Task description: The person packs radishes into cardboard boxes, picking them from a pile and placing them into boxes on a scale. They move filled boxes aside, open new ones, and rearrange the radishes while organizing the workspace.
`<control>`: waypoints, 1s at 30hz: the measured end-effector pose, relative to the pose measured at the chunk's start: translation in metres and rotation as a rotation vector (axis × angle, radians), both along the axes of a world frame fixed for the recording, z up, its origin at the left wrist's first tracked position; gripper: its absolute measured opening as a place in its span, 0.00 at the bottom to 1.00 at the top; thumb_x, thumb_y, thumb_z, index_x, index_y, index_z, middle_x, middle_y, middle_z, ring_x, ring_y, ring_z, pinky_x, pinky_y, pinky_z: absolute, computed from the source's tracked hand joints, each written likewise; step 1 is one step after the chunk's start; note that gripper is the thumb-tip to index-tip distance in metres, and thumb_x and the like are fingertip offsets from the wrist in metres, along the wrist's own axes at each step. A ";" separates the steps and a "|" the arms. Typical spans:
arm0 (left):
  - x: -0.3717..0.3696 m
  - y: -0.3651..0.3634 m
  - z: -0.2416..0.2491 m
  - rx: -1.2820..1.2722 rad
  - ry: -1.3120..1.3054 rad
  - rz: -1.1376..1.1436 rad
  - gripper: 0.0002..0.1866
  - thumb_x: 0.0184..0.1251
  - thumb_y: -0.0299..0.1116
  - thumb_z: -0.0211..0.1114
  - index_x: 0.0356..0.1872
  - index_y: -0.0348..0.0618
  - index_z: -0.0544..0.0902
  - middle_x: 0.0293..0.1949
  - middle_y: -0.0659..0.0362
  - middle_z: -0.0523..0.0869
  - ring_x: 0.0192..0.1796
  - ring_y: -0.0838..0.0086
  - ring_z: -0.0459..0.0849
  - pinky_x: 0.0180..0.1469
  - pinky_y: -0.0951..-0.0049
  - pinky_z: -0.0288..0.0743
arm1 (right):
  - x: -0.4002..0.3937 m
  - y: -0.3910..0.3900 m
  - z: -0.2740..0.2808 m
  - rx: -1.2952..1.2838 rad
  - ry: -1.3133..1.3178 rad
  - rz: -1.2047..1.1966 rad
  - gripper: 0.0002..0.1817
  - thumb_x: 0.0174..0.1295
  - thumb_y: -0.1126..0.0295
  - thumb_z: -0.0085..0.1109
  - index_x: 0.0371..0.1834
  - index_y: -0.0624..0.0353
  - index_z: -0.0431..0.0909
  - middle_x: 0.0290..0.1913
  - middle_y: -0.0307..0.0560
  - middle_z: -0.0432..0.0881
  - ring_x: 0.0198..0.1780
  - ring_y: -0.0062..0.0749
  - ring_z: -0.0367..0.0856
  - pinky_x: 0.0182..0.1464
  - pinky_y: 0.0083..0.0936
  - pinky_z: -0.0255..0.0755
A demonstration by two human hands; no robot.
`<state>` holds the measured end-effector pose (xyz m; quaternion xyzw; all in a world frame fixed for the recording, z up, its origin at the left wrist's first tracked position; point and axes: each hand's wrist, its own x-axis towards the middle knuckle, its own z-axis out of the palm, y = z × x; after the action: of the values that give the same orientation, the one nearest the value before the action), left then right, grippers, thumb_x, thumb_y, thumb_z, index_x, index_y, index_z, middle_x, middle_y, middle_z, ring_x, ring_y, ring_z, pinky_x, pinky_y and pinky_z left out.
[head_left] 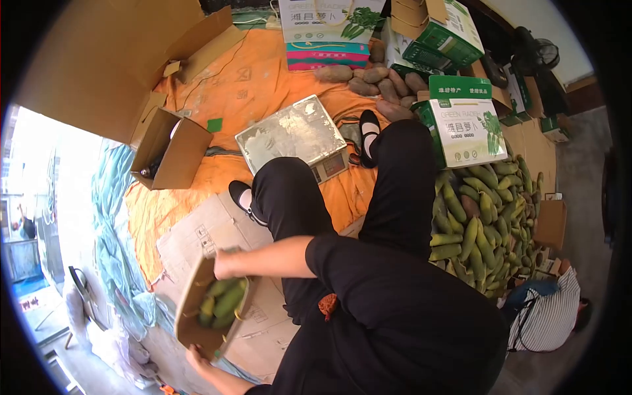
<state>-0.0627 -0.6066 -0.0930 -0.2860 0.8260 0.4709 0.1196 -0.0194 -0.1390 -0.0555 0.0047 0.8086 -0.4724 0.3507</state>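
An open cardboard box [186, 309] is tilted at my left side, with several green radishes [227, 303] lying inside. My right hand [228, 264] is closed on its far edge, the arm reaching across my body. Lower down, my left hand [199, 359] grips the near end of the same box, its fingers partly hidden. Flattened cardboard [204, 230] lies on the floor beside and beneath it. To my right is a large heap of green radishes [487, 230].
A metal-topped scale [289, 135] stands on an orange sheet [230, 79] between my feet and cartons. Brown-skinned roots [368, 76] lie beyond it. A printed radish carton [464, 131] rests by the heap. An open brown box [172, 150] stands left. Another person [546, 313] is at lower right.
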 end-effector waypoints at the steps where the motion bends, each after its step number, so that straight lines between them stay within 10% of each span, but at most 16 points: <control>1: 0.017 -0.008 -0.002 -0.072 -0.080 0.000 0.06 0.58 0.28 0.52 0.23 0.42 0.75 0.22 0.60 0.76 0.26 0.71 0.74 0.31 0.68 0.69 | -0.012 -0.028 -0.041 0.116 0.204 0.497 0.35 0.49 0.70 0.64 0.59 0.72 0.61 0.52 0.66 0.75 0.53 0.49 0.76 0.59 0.40 0.66; 7: 0.075 0.012 -0.012 -0.143 -0.243 0.129 0.09 0.61 0.27 0.51 0.36 0.34 0.79 0.33 0.52 0.82 0.38 0.62 0.79 0.43 0.64 0.74 | 0.024 -0.067 -0.088 -0.290 -0.425 -0.287 0.11 0.50 0.72 0.58 0.37 0.63 0.81 0.36 0.56 0.83 0.39 0.43 0.81 0.43 0.32 0.75; 9: 0.068 0.022 -0.021 -0.198 -0.168 0.097 0.10 0.61 0.27 0.52 0.37 0.33 0.79 0.34 0.51 0.82 0.39 0.62 0.80 0.44 0.64 0.74 | -0.003 -0.062 -0.096 -0.153 0.331 0.095 0.11 0.47 0.74 0.55 0.35 0.60 0.82 0.30 0.52 0.83 0.29 0.39 0.80 0.35 0.33 0.75; 11: 0.051 0.031 -0.017 -0.269 -0.073 0.061 0.10 0.61 0.27 0.52 0.38 0.33 0.79 0.35 0.51 0.82 0.39 0.62 0.80 0.45 0.64 0.74 | -0.009 -0.047 -0.057 -0.330 0.316 -0.354 0.11 0.47 0.74 0.56 0.35 0.64 0.81 0.28 0.49 0.82 0.25 0.34 0.78 0.29 0.32 0.73; 18: 0.039 0.050 0.000 -0.532 0.302 -0.099 0.12 0.61 0.27 0.52 0.41 0.32 0.79 0.38 0.51 0.83 0.41 0.61 0.81 0.47 0.64 0.74 | 0.001 0.082 0.073 -0.845 0.385 -0.550 0.14 0.54 0.71 0.58 0.42 0.66 0.76 0.30 0.44 0.82 0.29 0.22 0.79 0.30 0.21 0.73; 22: 0.029 0.062 0.013 -0.671 0.529 -0.179 0.13 0.61 0.27 0.53 0.43 0.32 0.79 0.39 0.50 0.83 0.43 0.61 0.81 0.48 0.64 0.74 | 0.026 0.201 0.123 -0.729 0.790 -0.833 0.09 0.56 0.72 0.57 0.39 0.63 0.77 0.32 0.43 0.82 0.28 0.23 0.80 0.30 0.22 0.74; 30: -0.002 0.156 0.044 -0.803 0.922 -0.351 0.17 0.62 0.27 0.53 0.52 0.31 0.76 0.48 0.48 0.81 0.51 0.60 0.79 0.54 0.64 0.71 | 0.185 0.410 0.132 -0.209 0.741 -1.356 0.18 0.62 0.65 0.55 0.52 0.63 0.75 0.43 0.44 0.82 0.40 0.21 0.79 0.38 0.18 0.70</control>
<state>-0.0646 -0.4511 -0.0487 0.0634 0.9393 0.1726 -0.2895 0.1655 0.2712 0.0760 0.3069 0.6446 -0.6283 -0.3090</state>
